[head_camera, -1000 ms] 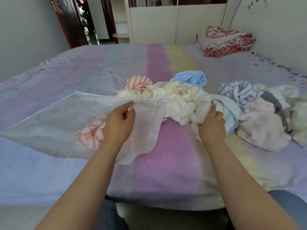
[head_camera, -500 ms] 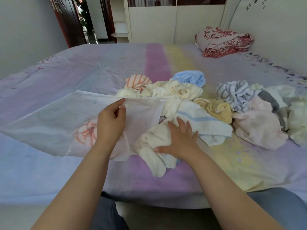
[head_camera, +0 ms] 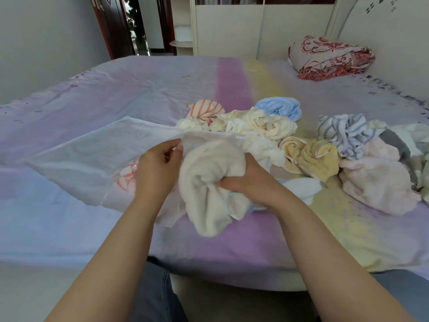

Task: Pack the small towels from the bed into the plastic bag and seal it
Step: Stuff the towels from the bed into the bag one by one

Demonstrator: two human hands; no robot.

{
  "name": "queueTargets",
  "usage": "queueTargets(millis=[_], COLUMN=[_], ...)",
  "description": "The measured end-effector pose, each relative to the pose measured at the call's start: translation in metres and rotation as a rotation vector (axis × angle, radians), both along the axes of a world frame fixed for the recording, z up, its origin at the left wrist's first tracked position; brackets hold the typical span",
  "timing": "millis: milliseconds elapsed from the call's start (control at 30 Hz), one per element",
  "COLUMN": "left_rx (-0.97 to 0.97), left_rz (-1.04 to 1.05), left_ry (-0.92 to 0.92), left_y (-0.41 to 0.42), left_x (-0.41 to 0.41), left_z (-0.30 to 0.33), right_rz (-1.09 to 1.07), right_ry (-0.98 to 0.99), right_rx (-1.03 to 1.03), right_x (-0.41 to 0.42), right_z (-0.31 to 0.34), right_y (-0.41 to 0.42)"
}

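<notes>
A translucent plastic bag (head_camera: 88, 156) lies flat on the bed at the left, with an orange-striped towel (head_camera: 126, 177) showing through it. My left hand (head_camera: 157, 168) pinches the upper lip of the bag's mouth and holds it up. My right hand (head_camera: 246, 180) grips a bunched cream towel (head_camera: 209, 182) right at the bag's mouth. Behind lies a heap of small towels: an orange-striped one (head_camera: 205, 109), cream ones (head_camera: 267, 125), a light blue one (head_camera: 279, 108), a yellow one (head_camera: 311, 154), a blue-striped one (head_camera: 343, 131) and a pink one (head_camera: 376, 180).
The bed (head_camera: 116, 94) has a pastel purple, pink and yellow sheet, and its near edge runs just in front of my knees. A folded red-patterned blanket (head_camera: 329, 56) sits at the far right by the headboard. A dark doorway (head_camera: 125, 24) opens at the back left.
My right hand pulled the cream towel out of the heap and leftward, bunching it up at the bag's mouth. My left hand stayed on the bag's lip and lifted it a little.
</notes>
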State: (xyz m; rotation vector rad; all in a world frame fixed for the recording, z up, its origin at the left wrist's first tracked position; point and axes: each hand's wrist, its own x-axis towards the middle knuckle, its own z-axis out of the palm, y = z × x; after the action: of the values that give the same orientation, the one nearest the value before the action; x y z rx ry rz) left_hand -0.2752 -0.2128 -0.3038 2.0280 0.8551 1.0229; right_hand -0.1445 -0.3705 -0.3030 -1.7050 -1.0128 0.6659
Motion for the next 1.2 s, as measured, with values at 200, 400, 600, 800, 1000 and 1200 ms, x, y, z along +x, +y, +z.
queueTargets(millis=[200, 400, 600, 800, 1000, 1200], left_rx=[0.067, 0.081, -0.027, -0.068, -0.04, -0.098], left_rz=[-0.018, 0.027, -0.008, -0.025, 0.013, -0.014], left_ry=[-0.031, 0.022, -0.055, -0.07, -0.085, -0.163], left_y=[-0.01, 0.004, 0.01, 0.003, -0.005, 0.006], left_x=[-0.018, -0.032, -0.031, -0.027, -0.034, -0.04], left_z=[0.012, 0.006, 0.0, -0.003, -0.002, -0.001], right_rz=[-0.177, -0.245, -0.201, -0.011, -0.212, 0.076], right_ry=[-0.146, -0.467, -0.343, -0.363, -0.401, -0.525], right_rx=[-0.258, -0.203, -0.634, -0.512, -0.151, -0.304], right_x=[-0.045, -0.046, 0.021, 0.014, -0.032, -0.056], right_z=[-0.028, -0.049, -0.051, -0.059, -0.023, -0.067], right_y=[0.091, 0.072, -0.04, -0.029, 0.057, 0.081])
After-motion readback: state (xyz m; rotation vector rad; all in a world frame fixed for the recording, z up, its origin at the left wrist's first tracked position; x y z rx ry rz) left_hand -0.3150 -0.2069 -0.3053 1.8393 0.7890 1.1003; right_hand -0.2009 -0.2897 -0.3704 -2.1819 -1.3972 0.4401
